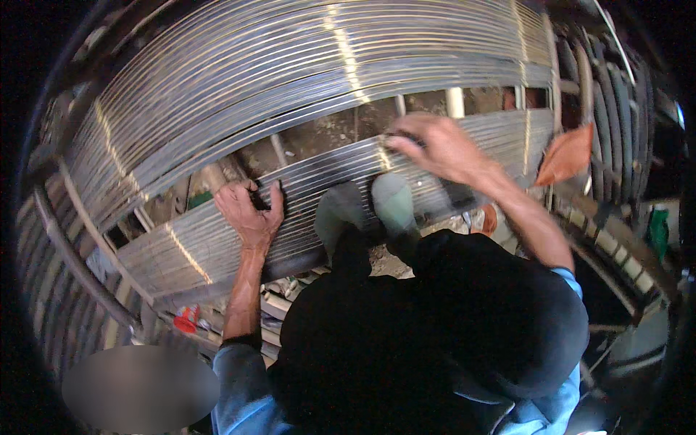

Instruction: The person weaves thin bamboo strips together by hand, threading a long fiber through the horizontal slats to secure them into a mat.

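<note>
"What's on your left side?" 
"A dark side bar (105,235) slants from the left of the frame toward the lower left and closes off that end of the narrow slatted panel (312,177). Below it lies a small red object (186,319) — any print on it is too small to read."

"And the left hand?" 
"My left hand (250,210) rests left of centre, on the panel's upper edge. Its fingers are bent over that edge, with the thumb standing apart from them."

"How much room beyond that edge?" 
"A long gap runs from the left of the frame up toward the upper right, with bare ground (330,130) and crosspieces showing in it. Past the gap the wide slatted panel (246,80) fills the top of the frame, its strips crossed by yellowish bands (343,54)."

"The middle?" 
"My feet (395,203) take up the middle of the narrow panel, close to its lower edge, so the room on it lies to either side of them."

"The right hand?" 
"My right hand (442,148) is right of centre at the same upper edge, beside a pale band (384,156). Its thumb and fingers curl toward each other — I can't tell whether they pinch anything."

"Farther right?" 
"An upright rail (554,80) bounds both panels, and an orange-brown sheet (569,158) hangs just beside it. At the far right is a green thing (658,232), too small to make out any lettering."
</note>
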Available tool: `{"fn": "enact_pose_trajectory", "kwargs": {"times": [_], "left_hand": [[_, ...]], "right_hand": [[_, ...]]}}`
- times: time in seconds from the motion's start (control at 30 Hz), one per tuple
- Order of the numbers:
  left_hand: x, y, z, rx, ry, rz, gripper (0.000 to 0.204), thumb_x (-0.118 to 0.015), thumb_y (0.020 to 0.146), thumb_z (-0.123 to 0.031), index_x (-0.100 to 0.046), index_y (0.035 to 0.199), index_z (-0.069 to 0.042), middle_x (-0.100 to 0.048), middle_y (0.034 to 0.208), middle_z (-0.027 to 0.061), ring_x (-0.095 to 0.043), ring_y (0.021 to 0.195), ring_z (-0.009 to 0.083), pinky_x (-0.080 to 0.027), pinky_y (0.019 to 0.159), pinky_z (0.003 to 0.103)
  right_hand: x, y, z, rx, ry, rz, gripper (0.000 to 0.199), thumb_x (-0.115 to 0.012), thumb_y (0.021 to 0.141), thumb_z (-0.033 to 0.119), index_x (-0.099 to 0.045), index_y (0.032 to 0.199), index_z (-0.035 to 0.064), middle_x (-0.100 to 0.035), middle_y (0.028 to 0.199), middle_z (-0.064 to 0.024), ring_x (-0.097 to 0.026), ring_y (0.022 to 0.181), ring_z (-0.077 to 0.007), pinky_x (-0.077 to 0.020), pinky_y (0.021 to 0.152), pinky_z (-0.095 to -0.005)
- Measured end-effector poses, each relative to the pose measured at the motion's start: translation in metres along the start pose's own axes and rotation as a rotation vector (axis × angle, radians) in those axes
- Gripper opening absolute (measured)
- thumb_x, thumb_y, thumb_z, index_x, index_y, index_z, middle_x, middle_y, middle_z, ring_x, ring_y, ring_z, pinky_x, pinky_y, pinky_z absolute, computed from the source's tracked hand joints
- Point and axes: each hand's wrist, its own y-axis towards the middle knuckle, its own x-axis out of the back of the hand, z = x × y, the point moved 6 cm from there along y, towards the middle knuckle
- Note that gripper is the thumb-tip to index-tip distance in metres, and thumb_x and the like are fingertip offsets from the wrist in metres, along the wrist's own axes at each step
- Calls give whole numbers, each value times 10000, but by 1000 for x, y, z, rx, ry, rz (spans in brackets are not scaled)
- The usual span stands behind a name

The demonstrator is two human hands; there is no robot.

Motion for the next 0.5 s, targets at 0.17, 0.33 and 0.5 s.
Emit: {"fn": "enact_pose_trajectory", "kwargs": {"times": [0.17,0.33,0.5], "left_hand": [[17,-35,6,135,69,-43,426,-864,747,-235,-646,1064,-49,-586,1021,142,-549,989,334,-412,865,449],[10,-46,-2,109,11,-85,207,-769,843,-101,-654,1008,-49,-611,1005,115,-581,955,325,-439,830,438],[12,-49,-4,279,93,-18,106,-685,929,-134,-652,942,-34,-633,940,133,-589,905,355,-448,817,418]], "right_hand": [[-88,80,54,115,44,144,361,-624,988,340,-722,1088,7,-709,1014,-233,-683,937,-419,-553,835,-472],[-137,93,37,99,266,282,377,-606,965,428,-790,1015,102,-728,845,-215,-703,787,-426,-570,758,-517],[-138,90,41,41,142,187,267,-605,965,382,-803,1024,212,-739,901,-184,-707,770,-422,-584,738,-502]]}}
